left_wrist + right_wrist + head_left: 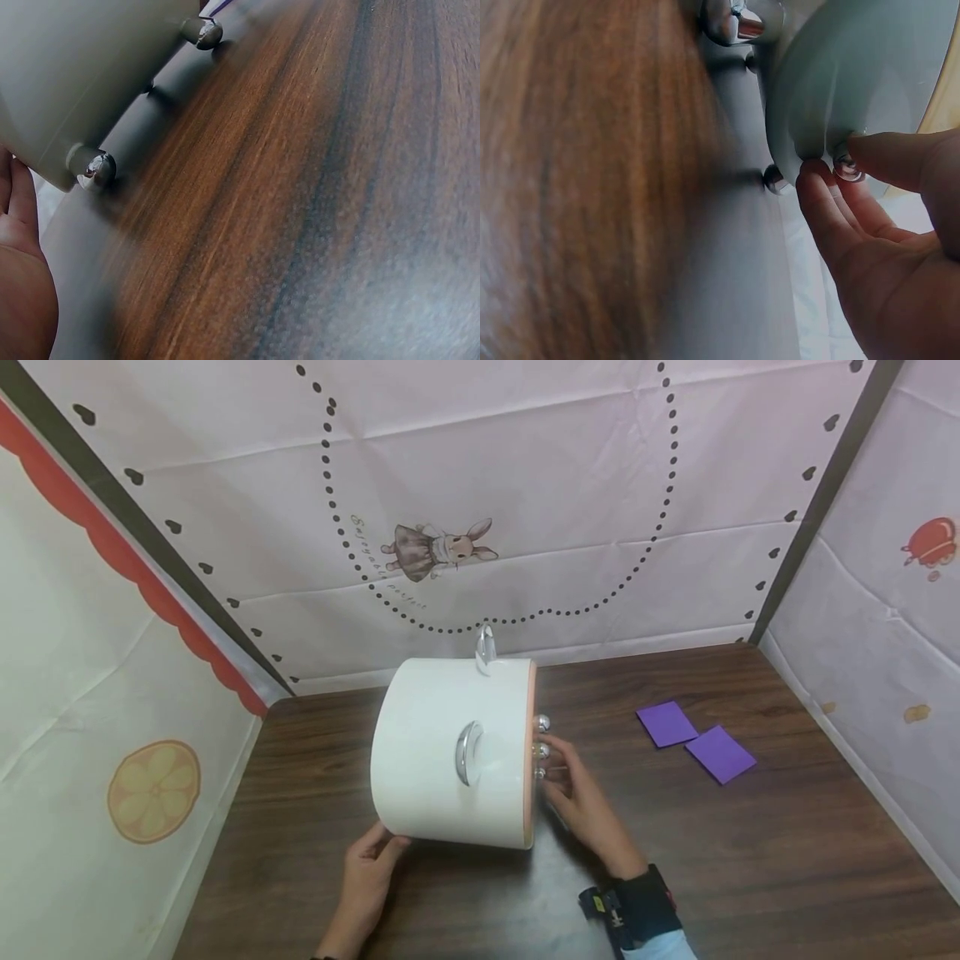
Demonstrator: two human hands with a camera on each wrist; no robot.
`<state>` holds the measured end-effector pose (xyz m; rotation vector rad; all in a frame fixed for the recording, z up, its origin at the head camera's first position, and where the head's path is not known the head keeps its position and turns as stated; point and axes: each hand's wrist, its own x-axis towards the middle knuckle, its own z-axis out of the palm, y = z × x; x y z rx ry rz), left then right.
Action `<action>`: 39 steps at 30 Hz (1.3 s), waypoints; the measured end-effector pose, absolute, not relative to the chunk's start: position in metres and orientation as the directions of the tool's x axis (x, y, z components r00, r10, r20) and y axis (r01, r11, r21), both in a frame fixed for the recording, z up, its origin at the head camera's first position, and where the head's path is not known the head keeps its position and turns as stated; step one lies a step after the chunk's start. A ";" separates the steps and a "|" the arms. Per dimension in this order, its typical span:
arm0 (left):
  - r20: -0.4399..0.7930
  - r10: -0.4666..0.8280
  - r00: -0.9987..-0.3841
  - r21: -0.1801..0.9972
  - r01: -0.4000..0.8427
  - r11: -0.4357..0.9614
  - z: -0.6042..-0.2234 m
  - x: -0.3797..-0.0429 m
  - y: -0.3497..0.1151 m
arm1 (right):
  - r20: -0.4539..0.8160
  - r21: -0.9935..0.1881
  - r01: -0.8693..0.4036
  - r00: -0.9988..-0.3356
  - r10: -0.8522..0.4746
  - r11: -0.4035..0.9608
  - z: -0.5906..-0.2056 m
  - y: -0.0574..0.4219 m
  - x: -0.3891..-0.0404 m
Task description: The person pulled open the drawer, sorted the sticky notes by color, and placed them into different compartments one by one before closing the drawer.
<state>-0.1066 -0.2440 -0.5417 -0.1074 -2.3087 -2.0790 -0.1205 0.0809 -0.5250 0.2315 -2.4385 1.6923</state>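
A white drum-shaped container [442, 743] lies on its side, with silver loop handles [468, 753] on its curved wall and a pale wood-coloured rim at its right end. Several silver knobs [542, 723] stick out at that end. My right hand [588, 806] pinches one small silver knob [847, 166] between thumb and fingers. At the container's lower left edge, my left hand [367, 877] touches the wall; its fairly straight fingers [22, 199] rest against the end in the left wrist view. Silver ball-shaped feet [97, 171] lie under the body, close to the table.
Two purple paper squares [667, 724] lie on the dark wooden table [750, 860], right of the container. White printed cloth walls [570, 485] close off the back and both sides. A black strap [645, 902] goes round my right wrist.
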 end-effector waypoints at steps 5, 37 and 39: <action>0.067 0.009 -0.998 0.991 0.068 0.113 -0.540 -0.107 -0.242 | 0.211 -0.903 -0.203 -0.977 -0.021 0.379 -0.527 0.081 -0.121; 0.141 0.030 -0.989 0.986 0.144 0.084 -0.541 -0.105 -0.242 | 0.008 -0.971 0.026 -0.990 0.143 0.237 -0.528 0.093 -0.119; 0.153 0.033 -0.988 0.985 0.155 0.076 -0.542 -0.105 -0.242 | 0.006 -0.971 0.033 -0.987 0.160 0.235 -0.529 0.093 -0.119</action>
